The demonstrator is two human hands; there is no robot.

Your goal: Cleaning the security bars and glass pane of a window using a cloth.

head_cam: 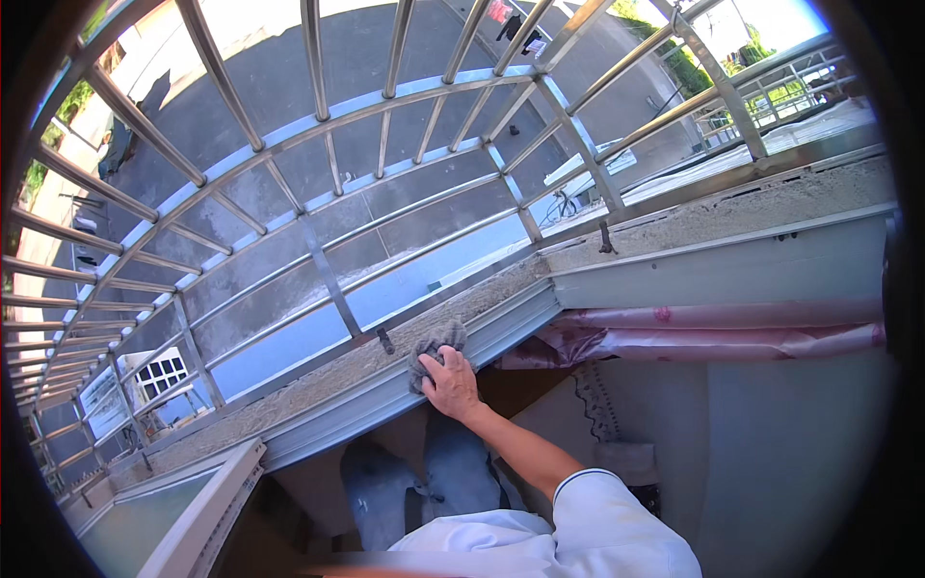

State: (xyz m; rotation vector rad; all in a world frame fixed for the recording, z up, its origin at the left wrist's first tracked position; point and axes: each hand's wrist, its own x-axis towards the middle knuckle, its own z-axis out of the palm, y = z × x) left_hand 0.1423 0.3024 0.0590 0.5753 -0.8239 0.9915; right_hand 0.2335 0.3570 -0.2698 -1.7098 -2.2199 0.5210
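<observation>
My right hand (pixel 452 386) presses a crumpled grey cloth (pixel 433 354) onto the window's sliding track (pixel 340 423), with the fingers bent over it. The cloth also reaches the rough concrete sill (pixel 498 289) just outside the frame. Ridged metal rails run along the track on both sides of the hand. My left hand is out of view; a blurred white sleeve (pixel 462 563) crosses the bottom edge of the picture.
A stainless-steel window cage (pixel 311 206) encloses the outside, high above paved ground (pixel 282 79). A sliding sash (pixel 209 506) stands at lower left. Gathered pink curtain (pixel 723 339) hangs at right. An air-conditioner unit (pixel 155 376) sits outside, beyond the bars.
</observation>
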